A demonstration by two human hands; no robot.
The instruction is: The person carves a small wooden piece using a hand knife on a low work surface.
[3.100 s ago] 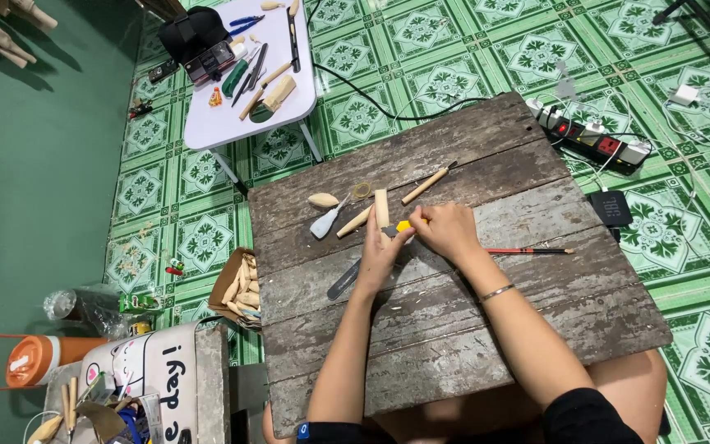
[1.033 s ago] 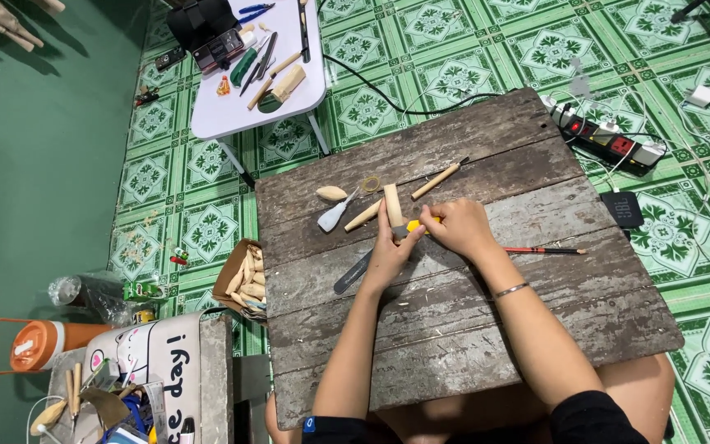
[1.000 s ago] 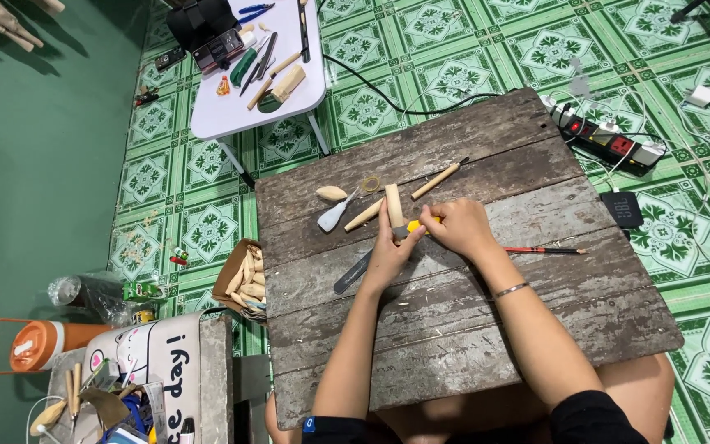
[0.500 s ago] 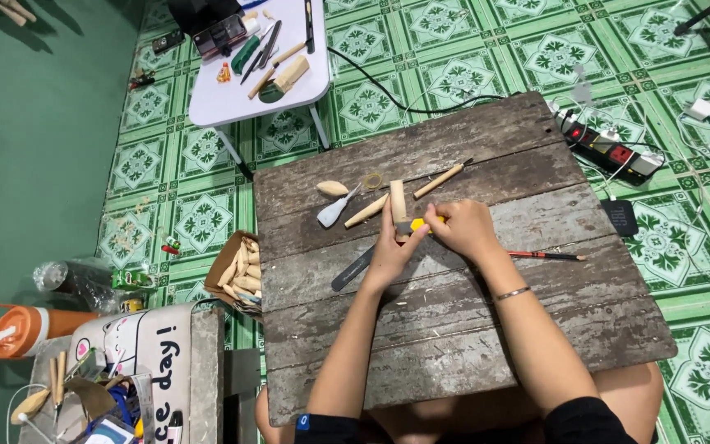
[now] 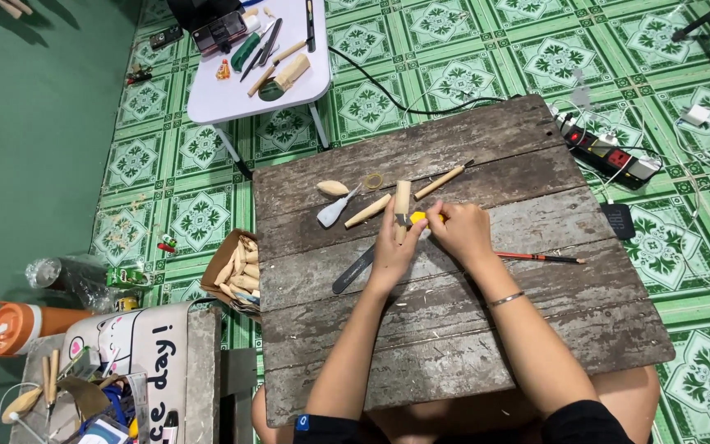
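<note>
Two hands meet near the middle of the weathered plank table [image 5: 454,329]: the left hand [image 5: 394,247] is wrapped around the lower end of a pale wooden stick [image 5: 403,201], fingers pressed together on it, while the right hand [image 5: 456,234] pinches a small yellow tool [image 5: 417,218] against the stick's side. The stick's long axis runs almost straight away from the person, its free end pointing up the table beyond the left hand's fingers; the yellow tool sits just right of it, so the right hand is the nearer one to the working spot. The stick looks smooth, light and rounded. A red pencil [image 5: 540,258] lies right of the wrist; a dark flat blade [image 5: 352,270] lies to the left.
</note>
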